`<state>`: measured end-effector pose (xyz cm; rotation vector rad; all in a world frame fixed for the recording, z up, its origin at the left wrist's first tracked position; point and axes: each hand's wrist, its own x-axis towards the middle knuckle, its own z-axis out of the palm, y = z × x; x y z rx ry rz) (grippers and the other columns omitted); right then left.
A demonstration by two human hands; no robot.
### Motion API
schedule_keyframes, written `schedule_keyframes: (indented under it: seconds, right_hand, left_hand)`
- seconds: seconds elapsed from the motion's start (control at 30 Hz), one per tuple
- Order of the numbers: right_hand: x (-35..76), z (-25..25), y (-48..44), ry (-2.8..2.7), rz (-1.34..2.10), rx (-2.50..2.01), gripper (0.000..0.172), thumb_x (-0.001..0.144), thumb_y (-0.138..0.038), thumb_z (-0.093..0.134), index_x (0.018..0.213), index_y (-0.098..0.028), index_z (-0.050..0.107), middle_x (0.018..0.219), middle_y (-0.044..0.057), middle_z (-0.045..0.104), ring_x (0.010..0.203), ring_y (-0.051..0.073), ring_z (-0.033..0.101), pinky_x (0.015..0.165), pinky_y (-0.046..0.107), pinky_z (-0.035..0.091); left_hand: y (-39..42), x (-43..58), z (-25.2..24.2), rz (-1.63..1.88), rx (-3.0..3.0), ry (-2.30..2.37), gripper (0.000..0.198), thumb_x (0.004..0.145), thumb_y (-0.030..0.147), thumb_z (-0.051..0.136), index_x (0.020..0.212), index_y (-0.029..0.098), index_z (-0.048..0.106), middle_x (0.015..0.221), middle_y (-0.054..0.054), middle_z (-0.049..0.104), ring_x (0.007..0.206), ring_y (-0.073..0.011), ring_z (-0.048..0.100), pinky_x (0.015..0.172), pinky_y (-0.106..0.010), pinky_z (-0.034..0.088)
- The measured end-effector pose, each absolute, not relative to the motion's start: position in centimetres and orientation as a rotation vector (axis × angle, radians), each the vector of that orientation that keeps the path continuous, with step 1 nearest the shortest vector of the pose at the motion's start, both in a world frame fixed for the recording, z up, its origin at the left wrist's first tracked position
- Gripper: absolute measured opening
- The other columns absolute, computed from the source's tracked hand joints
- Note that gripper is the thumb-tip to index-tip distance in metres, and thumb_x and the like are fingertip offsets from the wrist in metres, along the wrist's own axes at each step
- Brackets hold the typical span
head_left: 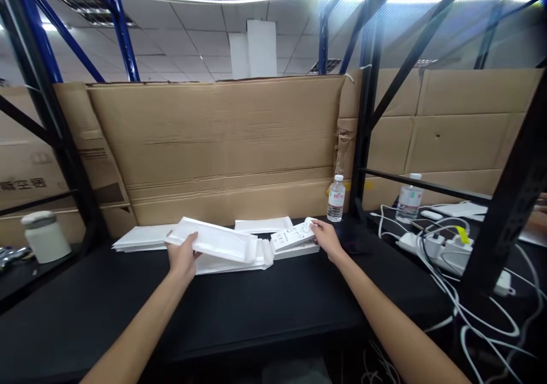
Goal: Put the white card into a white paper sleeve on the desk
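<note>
My left hand (182, 257) grips the left end of a white paper packet (220, 240), raised and slightly tilted above other white packets (226, 266). Between the thumb and fingers of my right hand (325, 237) is the right end of a white printed box (293, 236) with black drawings on it. This box lies over another white box (297, 252) on the black table. The left end of the printed box is close to the packets' right edge. Further left lies a stack of flat white packets (143, 237), and one more white packet (262, 225) lies behind.
A water bottle (336, 200) stands behind my right hand. White cables and a power strip (436, 247) lie at the right, near a second bottle (409, 200). A white jar (45, 239) is at the left. Black rack posts (365, 144) and cardboard (222, 144) border the table (256, 315).
</note>
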<state>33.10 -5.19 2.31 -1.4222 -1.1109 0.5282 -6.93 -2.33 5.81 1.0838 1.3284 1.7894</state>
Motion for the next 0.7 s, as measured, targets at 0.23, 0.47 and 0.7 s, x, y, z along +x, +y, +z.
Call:
schedule_keyframes:
  seconds: [0.23, 0.47, 0.7]
  right_hand:
    - [33.2, 2.7, -6.1, -1.466, 0.019, -1.747, 0.035, 0.085, -0.037, 0.046, 0.106, -0.018, 0.067, 0.077, 0.005, 0.066, 0.083, 0.023, 0.059, 0.075, 0.032, 0.043]
    - [38.5, 2.3, -10.5, -1.457, -0.410, -1.745, 0.033, 0.088, -0.031, 0.044, 0.111, -0.019, 0.064, 0.087, 0.007, 0.065, 0.094, 0.023, 0.057, 0.081, 0.033, 0.044]
    - [45.0, -0.1, -15.2, -1.587, -0.586, -1.859, 0.037, 0.088, -0.030, 0.044, 0.118, -0.020, 0.064, 0.096, 0.008, 0.065, 0.091, 0.023, 0.060, 0.086, 0.035, 0.045]
  left_hand:
    - [-2.6, -7.1, 4.9, 1.817, 0.938, 1.230, 0.079, 0.072, 0.018, 0.064, 0.135, 0.035, 0.021, 0.126, -0.008, 0.053, 0.089, -0.0183, 0.065, 0.068, -0.035, 0.057]
    - [-3.4, -9.3, 3.6, 1.893, 0.906, 1.243, 0.076, 0.062, 0.022, 0.078, 0.127, 0.027, 0.038, 0.104, -0.006, 0.056, 0.082, -0.0171, 0.062, 0.067, -0.034, 0.058]
    - [-4.0, -11.7, 2.9, 1.779, 1.083, 1.452, 0.061, 0.056, 0.040, 0.081, 0.111, 0.020, 0.063, 0.087, -0.002, 0.060, 0.073, -0.0159, 0.061, 0.069, -0.030, 0.057]
